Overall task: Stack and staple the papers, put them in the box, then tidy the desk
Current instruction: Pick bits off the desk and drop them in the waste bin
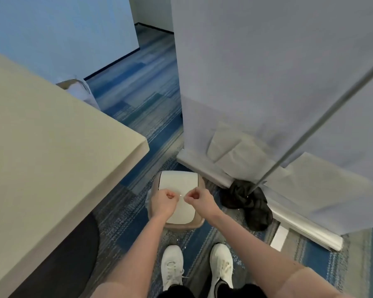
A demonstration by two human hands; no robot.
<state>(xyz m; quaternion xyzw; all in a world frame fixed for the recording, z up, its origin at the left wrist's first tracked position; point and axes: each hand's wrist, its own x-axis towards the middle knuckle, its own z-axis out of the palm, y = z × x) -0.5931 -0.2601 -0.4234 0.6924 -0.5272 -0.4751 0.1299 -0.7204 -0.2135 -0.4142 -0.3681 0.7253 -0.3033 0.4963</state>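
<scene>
Standing over a lidded bin on the carpet, both hands pinched above its white lid.

Head view: the left hand and right hand hover just apart at 6 o'clock of the frame, fingers curled narrow; a tiny glint shows between them, too small to identify. It is likely desk scrap, light and easily dropped, best kept in a fingertip pinch. The bench lies at 9 o'clock, its visible part bare. No papers or box show. White shoes stand below.
</scene>
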